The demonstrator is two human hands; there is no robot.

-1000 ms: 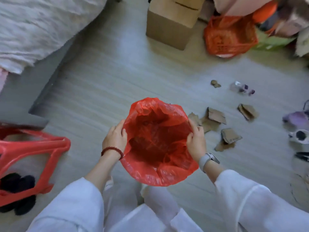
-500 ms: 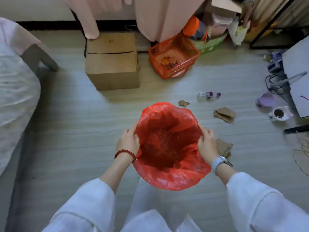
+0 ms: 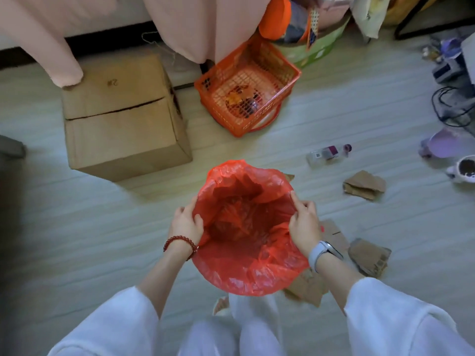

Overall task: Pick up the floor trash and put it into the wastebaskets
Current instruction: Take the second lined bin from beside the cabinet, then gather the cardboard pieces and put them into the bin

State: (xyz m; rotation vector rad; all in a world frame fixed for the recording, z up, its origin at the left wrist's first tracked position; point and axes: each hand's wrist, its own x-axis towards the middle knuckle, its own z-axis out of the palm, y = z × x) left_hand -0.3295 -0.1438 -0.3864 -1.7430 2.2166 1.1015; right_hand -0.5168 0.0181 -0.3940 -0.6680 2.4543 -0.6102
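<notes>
Red plastic bag, orange lattice basket, brown cardboard box, pale striped floor, white sleeves.

Pale wood-look floor w/ closed box far left, orange basket beside it. Right side: small bottle lying flat, torn cardboard scraps near it, mug at edge.

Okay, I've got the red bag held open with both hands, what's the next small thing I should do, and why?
Probably free your right hand and pick up the cardboard scrap lying just beside it, while your left hand holds the red bag by its rim. The bag's mouth is already spread wide and looks empty, and that scrap seems the nearest piece of floor trash.
</notes>
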